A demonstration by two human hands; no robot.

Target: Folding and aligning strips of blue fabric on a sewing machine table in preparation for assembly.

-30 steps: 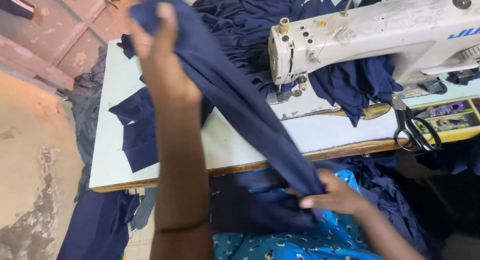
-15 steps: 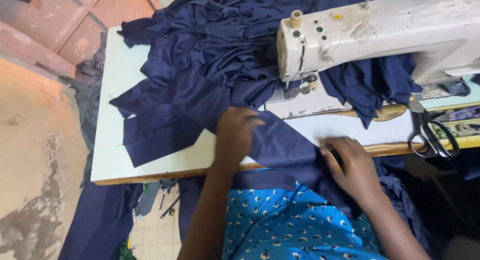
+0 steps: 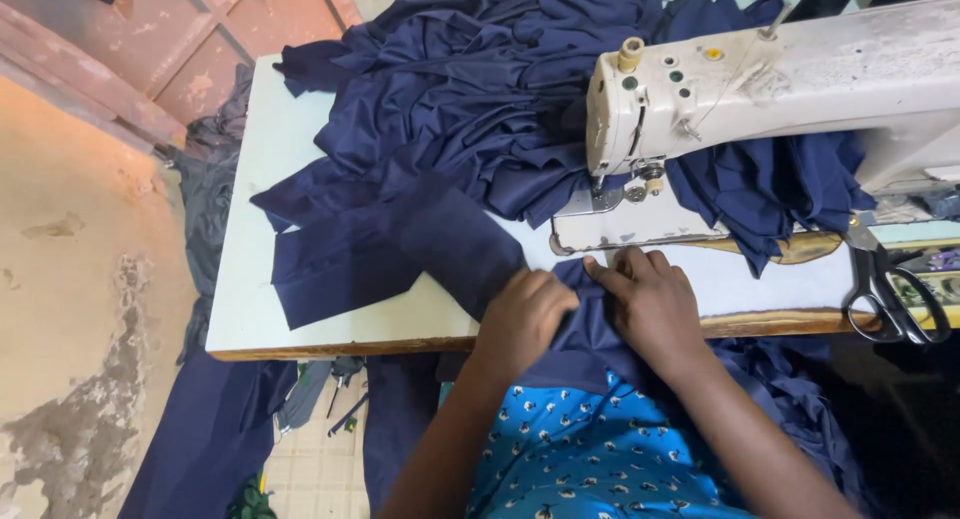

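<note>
My left hand (image 3: 522, 314) and my right hand (image 3: 648, 301) lie side by side on a navy blue fabric piece (image 3: 590, 324) at the near edge of the sewing table (image 3: 250, 309). Both pinch and press the cloth, which hangs down over my blue patterned lap. A white sewing machine (image 3: 760, 89) stands just beyond my right hand, its needle foot (image 3: 632, 191) a short way above my fingers. A big heap of navy fabric (image 3: 470, 109) covers the table behind my left hand.
Black scissors (image 3: 895, 299) lie at the table's right near edge. More navy cloth hangs off the table's left side (image 3: 215, 439) and lies under the machine arm (image 3: 770, 189). A worn concrete floor (image 3: 70, 309) and a reddish door (image 3: 200, 39) are at left.
My left hand, raised high with the fabric strip a second ago, has come down to the table edge. Both hands have drawn together on the cloth in front of the machine.
</note>
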